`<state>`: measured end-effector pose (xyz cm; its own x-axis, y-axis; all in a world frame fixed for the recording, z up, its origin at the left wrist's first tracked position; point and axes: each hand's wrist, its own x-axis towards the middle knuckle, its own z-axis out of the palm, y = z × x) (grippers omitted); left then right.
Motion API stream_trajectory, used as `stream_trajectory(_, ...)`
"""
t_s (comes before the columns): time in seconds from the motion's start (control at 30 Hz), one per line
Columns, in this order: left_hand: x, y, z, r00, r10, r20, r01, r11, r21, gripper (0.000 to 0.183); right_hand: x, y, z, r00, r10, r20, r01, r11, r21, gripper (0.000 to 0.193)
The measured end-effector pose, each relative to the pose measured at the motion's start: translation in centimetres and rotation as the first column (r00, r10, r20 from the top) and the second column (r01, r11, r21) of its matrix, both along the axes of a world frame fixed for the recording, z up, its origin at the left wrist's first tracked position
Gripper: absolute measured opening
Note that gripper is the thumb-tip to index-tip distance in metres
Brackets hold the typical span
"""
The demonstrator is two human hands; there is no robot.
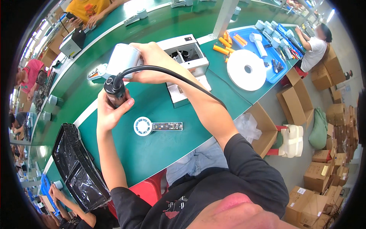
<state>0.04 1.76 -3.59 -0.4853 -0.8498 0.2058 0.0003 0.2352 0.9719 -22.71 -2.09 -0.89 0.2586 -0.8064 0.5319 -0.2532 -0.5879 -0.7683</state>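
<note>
My left hand [110,110] is wrapped round a black corded electric screwdriver [113,91], held upright above the green bench; its tip is hidden. The cable [167,71] arches from its top across my right wrist and forearm. Close beside it, my right hand [150,63] grips a pale blue-white rounded housing [124,59], fingers partly hidden behind it. On the bench below both hands lies a white round part with a spoked front [143,126], joined to a narrow strip carrying a circuit board [167,126].
A white box-shaped machine [200,57] stands beyond my right forearm. To its right are orange cylinders [221,50], a white disc-shaped reel [238,78] and a blue tray [272,78] of parts. A black tray [72,164] sits at left. Co-workers sit around the line; cartons [318,175] stand at right.
</note>
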Motion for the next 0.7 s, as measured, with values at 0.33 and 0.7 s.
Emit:
stream_trajectory(0.33,0.1,-0.1,-0.3,1.000,-0.030,0.004,0.030,0.999,0.029,0.047,-0.4,0.2,0.2,0.997,-0.020,-0.071,0.021,1.000,0.014,0.046)
stream_trajectory(0.7,0.9,-0.6,-1.5,0.995,-0.089,0.049,0.089,0.996,0.006,0.034,0.0,0.3,0.4,1.000,0.000,-0.001,0.000,1.000,-0.012,0.044)
